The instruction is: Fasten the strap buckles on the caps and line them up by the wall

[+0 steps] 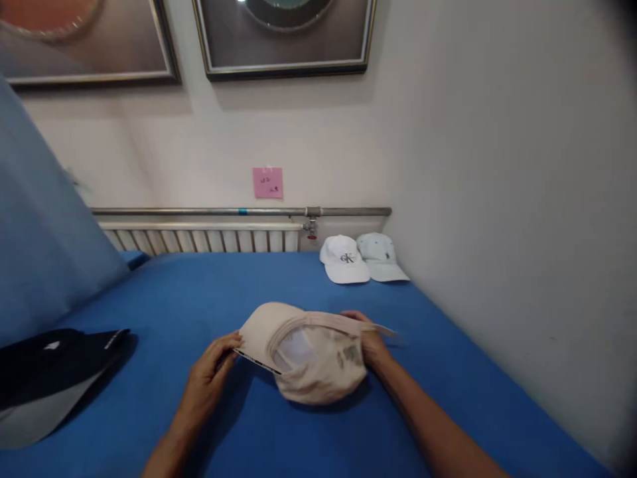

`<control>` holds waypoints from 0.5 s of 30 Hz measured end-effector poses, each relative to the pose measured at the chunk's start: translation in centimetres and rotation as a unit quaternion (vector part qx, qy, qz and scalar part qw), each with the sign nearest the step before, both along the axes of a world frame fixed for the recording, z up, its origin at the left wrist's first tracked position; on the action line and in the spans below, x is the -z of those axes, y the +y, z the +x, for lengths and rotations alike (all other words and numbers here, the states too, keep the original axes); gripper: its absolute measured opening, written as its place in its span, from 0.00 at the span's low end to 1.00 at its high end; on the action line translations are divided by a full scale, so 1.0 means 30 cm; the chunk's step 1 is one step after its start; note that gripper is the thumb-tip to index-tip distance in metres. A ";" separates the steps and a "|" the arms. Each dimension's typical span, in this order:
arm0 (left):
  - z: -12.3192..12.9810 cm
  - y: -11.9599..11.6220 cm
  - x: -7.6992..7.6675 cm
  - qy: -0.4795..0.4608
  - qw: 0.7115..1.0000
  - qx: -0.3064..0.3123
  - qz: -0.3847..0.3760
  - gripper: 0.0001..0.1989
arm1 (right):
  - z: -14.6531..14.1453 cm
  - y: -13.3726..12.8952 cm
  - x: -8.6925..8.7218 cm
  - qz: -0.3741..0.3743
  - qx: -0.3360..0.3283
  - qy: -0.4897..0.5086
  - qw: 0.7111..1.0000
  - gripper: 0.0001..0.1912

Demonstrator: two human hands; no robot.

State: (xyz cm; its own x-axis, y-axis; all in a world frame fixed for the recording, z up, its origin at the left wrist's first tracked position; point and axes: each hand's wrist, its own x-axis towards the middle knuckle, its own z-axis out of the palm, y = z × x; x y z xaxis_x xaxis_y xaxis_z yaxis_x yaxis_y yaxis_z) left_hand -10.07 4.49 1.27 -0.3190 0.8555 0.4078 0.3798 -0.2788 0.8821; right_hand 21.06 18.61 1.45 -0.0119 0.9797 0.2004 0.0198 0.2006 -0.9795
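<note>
Between my hands is a beige baseball cap, tipped so that its hollow inside and sweatband face me. My left hand pinches the edge of the brim, which points left. At the back of the cap, my right hand grips the rim beside the adjustment strap; its fingers are partly hidden behind the cap. The strap end sticks out to the right and is blurred. Below the cap lies a blue-covered surface; whether the crown touches it I cannot tell.
A white cap with black letters and a pale cap sit side by side at the back right. Dark caps lie at the left, near a blue curtain. Behind the surface are a radiator and a pipe along the wall.
</note>
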 end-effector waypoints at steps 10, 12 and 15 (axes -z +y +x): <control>0.135 -0.101 0.047 0.017 0.983 -0.178 0.036 0.19 | -0.038 -0.117 -0.009 -0.021 -0.135 0.031 0.990 0.17; 0.187 -0.116 0.006 0.067 0.983 -0.148 0.085 0.20 | -0.041 -0.117 -0.009 -0.018 -0.152 0.035 0.988 0.17; 0.272 -0.091 -0.091 0.099 0.988 -0.066 0.095 0.18 | -0.045 -0.130 -0.004 -0.018 -0.177 0.039 0.983 0.15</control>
